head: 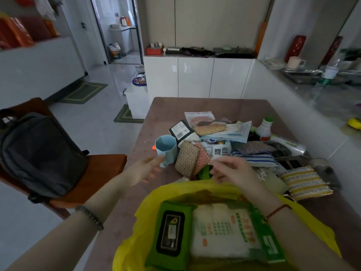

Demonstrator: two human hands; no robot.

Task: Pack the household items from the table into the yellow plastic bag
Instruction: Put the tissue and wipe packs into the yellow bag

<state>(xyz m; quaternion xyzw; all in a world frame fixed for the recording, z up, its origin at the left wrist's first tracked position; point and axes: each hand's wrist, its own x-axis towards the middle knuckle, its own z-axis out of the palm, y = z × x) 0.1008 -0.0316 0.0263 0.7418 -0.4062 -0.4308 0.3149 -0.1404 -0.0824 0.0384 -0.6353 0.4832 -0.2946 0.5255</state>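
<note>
- Blue cup (166, 149) stood upright on the table (214, 106), mouth up, at the left edge of the pile, just beyond the bag (142, 200) and up-left of its mouth.
- Left hand (145, 169) lay open, palm turned inward, fingers spread, fingertips touching or all but touching the cup's lower wall; holding nothing, as far as could be told.
- Right hand (232, 171) hovered right of the cup over the bag's far rim, fingers curled loosely, blurred; whether pinching the rim or something small could not be told.
- Nearer to the cup: the left hand, plainly; the right sat further off with the pads between.
- Cup's long axis vertical, so probably a side grasp from the left, then a short carry back toward the bag.
- Brown pad (186, 159) and pink pad (201, 157) leaned against the cup's right side, touching or nearly so; likely to topple when the cup left.
- Green thing (204, 172) lay below the pads, half hidden by the right hand.
- Already inside the bag: wipes (172, 233) on the left and white pack (224, 235) beside it, with room left above.
- Further right of the cup: striped cloth (254, 158), yellow sponge (304, 182), bottle (263, 128), all well apart from both hands.
</note>
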